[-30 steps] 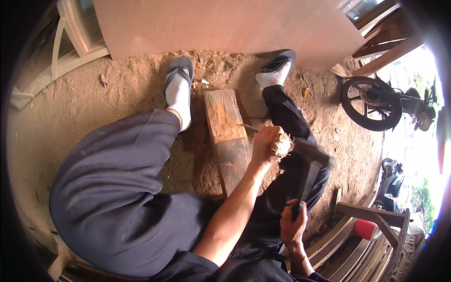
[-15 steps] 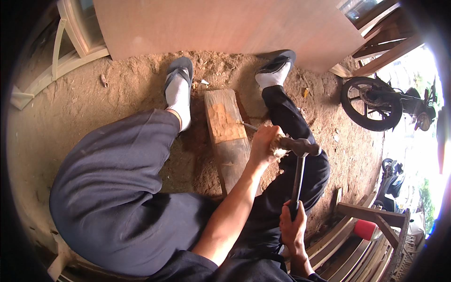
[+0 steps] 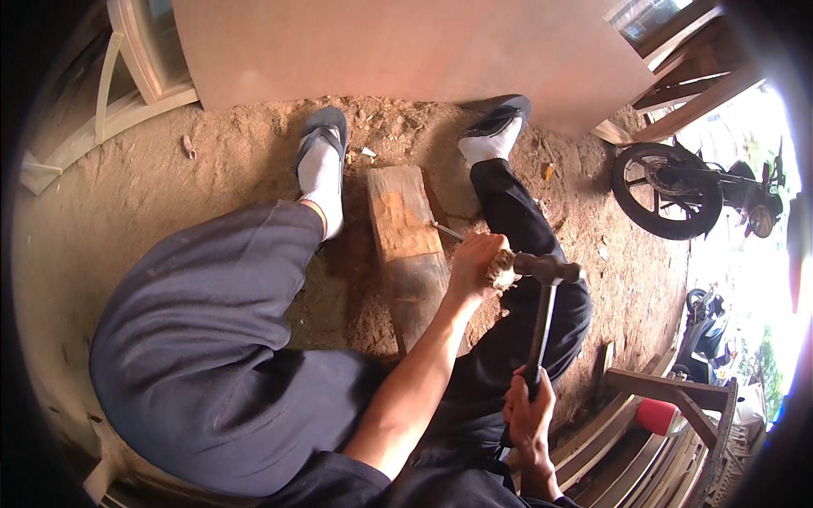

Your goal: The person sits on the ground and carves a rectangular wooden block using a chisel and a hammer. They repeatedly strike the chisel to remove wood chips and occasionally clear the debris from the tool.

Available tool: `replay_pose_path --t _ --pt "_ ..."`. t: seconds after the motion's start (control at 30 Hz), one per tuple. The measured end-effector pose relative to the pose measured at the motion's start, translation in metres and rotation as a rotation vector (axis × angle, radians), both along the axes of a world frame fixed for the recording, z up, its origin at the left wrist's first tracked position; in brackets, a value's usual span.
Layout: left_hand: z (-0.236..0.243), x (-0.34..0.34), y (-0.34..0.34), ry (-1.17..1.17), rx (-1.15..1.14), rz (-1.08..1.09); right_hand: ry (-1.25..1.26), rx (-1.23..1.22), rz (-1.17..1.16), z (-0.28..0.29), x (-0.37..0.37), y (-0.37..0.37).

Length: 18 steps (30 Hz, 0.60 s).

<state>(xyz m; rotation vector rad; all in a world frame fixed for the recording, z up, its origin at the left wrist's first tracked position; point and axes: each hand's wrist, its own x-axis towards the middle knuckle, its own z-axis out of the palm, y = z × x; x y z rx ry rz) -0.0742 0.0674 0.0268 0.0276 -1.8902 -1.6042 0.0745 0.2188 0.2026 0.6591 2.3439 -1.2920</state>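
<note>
My left hand [image 3: 477, 264] is wrapped round the handle of a chisel [image 3: 449, 230], whose thin metal blade meets the right edge of a thick wooden block [image 3: 406, 224]. The block's upper part is freshly carved and pale, while its lower part is dark and weathered. The chisel's frayed, mushroomed butt sticks out of my fist. Close to that butt is the head of a hammer [image 3: 549, 269]; whether they touch I cannot tell. My right hand [image 3: 529, 408] grips the hammer's dark handle near its lower end.
The block lies on sandy ground between my feet in sandals [image 3: 322, 161]. A large wooden panel [image 3: 406, 51] stands ahead. Wooden frames [image 3: 135, 110] lean at the left. On the right are a motorcycle [image 3: 677, 190], a slatted wooden bench [image 3: 627, 449] and a red container [image 3: 656, 416].
The hammer head has shifted slightly right, so more of the chisel's frayed butt shows. My left hand and the block stay in nearly the same place.
</note>
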Motion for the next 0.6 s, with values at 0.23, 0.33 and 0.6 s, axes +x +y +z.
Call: replay_pose_path --t 0.23,0.33,0.6 --pt "-0.003 -0.007 0.008 0.011 0.009 0.087 0.339 -0.16 -0.012 -0.007 0.017 0.012" --pt "-0.002 -0.008 0.008 0.044 0.063 0.065 0.118 0.014 0.065 -0.022 0.008 0.005" --pt "0.0 -0.001 0.002 0.019 0.007 0.029 0.278 -0.065 0.064 0.005 0.011 0.009"
